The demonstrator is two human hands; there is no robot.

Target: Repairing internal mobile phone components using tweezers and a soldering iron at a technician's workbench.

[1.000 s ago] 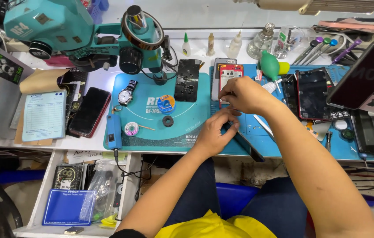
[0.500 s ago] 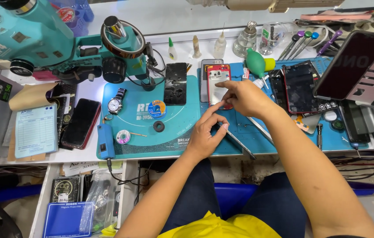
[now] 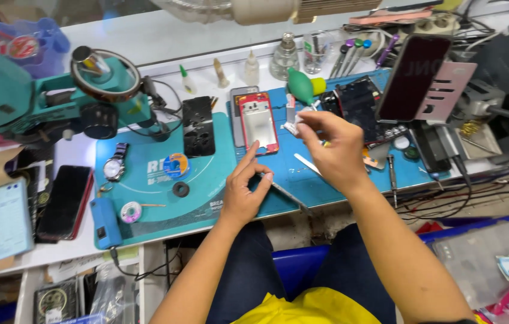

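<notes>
My left hand rests on the front of the teal work mat, its thumb and forefinger pinched on a thin metal tool that points toward the table edge. My right hand is raised over the blue mat, with its fingertips closed on a small pale part. Just left of that part lies an opened phone with a red frame. A second dismantled phone lies behind my right hand.
A teal microscope stands at the left. On the mats lie a wristwatch, tape rolls, a black phone panel, tweezers and a screwdriver. A phone on a stand, a green blower and bottles sit behind.
My right hand has lifted away from my left hand, up and to the right, carrying the small part. My left hand stays low on the mat. The view has shifted to the right.
</notes>
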